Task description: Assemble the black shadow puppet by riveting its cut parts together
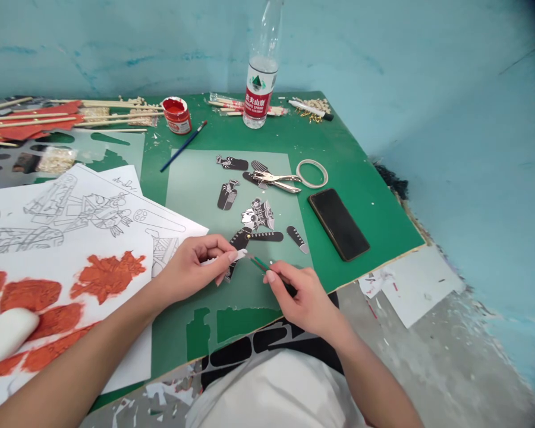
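My left hand (200, 264) pinches a small white piece of tissue or paper (239, 254) between thumb and fingertips. My right hand (301, 291) is closed round a slim green tool (261, 263), which looks like a fine paintbrush, its tip close to the white piece. Whether they touch is unclear. Underneath lies a black-and-white cut-out figure (258, 215), with its head and jointed arm showing and its lower part partly hidden by my hands. Loose cut-out pieces (227, 195) and a black strip (297, 239) lie around it on a translucent sheet (191, 178).
A single-hole punch (276, 179), a tape roll (312, 173) and a phone (339, 223) lie at right. Behind stand a water bottle (259, 89) and red paint jar (177, 116), near a blue brush (183, 146). Printed sheets (116, 232) and a white mouse (9, 334) occupy the left.
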{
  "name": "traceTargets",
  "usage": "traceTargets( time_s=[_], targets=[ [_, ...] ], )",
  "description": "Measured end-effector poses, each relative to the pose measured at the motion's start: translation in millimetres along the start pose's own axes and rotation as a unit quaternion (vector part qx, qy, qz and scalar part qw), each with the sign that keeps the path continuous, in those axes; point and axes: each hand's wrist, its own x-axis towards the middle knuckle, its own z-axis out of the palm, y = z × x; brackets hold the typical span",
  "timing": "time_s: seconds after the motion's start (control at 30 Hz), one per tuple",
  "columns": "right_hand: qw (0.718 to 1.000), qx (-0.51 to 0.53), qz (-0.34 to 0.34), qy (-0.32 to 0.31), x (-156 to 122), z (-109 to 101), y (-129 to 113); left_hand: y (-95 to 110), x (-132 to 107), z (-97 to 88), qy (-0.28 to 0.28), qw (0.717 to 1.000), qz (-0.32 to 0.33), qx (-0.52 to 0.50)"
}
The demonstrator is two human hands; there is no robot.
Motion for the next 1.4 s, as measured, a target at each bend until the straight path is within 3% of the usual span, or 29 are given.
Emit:
traceTargets(
  time_s=[0.13,0.33,0.57,0.83,1.1,1.4],
  targets=[
    [1.0,0.028,0.002,0.004,-2,0,4,0,0,0.3,0.001,1.0,0.002,0.003],
    [0.992,0.042,0.006,0.115,9,8,-6,1,-1,4.3,0.02,0.999,0.013,0.031],
    [0.982,-0.08,-0.055,0.161,25,31,-12,0,-2,8.5,0.029,0.998,0.034,0.039],
    [0.943,-0.192,-0.125,0.242,25,42,-2,-2,-3,10.1,0.031,0.999,0.024,0.031],
    [0.928,-0.238,-0.144,0.247,26,43,-5,1,-3,11.0,0.022,0.999,0.016,0.04],
    [0.938,-0.208,-0.141,0.24,30,44,-3,3,-2,11.1,0.024,0.997,0.025,0.064]
  ],
)
